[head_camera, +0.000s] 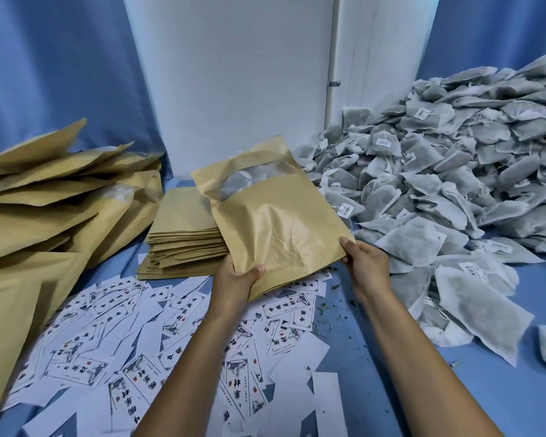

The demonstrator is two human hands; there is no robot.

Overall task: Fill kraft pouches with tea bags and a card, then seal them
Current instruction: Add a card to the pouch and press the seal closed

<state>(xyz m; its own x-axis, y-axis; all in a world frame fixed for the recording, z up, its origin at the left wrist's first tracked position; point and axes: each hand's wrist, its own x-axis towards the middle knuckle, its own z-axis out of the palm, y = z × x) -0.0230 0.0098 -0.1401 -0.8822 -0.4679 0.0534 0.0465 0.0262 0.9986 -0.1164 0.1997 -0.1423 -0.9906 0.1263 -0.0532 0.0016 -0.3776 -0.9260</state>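
Kraft pouch [275, 222]: held above the counter [498, 389], near the middle of the view, tilted with its open mouth pointing away toward the wall. Tea bags are visible through a frosted window near that mouth. No card can be seen inside; whether one is already in cannot be told.

Grip: left hand [238, 277] grips the near left corner, thumb on top, fingers beneath. Right hand [364, 260] pinches the near right corner. Both hold the pouch's bottom edge; neither hand is free.

Risks, as judged:
- The mouth appears unsealed. Tipping the pouch further away would let the contents slide out.
- The paper is thin and already creased near the right corner; a hard pinch could crumple it further or spoil the seal line.
- A card could be missed if the sealing step comes first.

Materials: the pouch is tan kraft paper, flat and rectangular, with a soft sheen and wrinkles. Directly behind it lies a stack of flat empty pouches [186, 228], edges fanned. Printed cards [139, 351], white rectangles with ink artwork, are strewn loose beneath the forearms. To the right, a large heap of tea bags [448, 171], grey fibrous mesh squares with small labels and strings. To the left, filled pouches [44, 197] lie piled and puffy. The counter is covered in smooth blue material, with green crumbs scattered on it.
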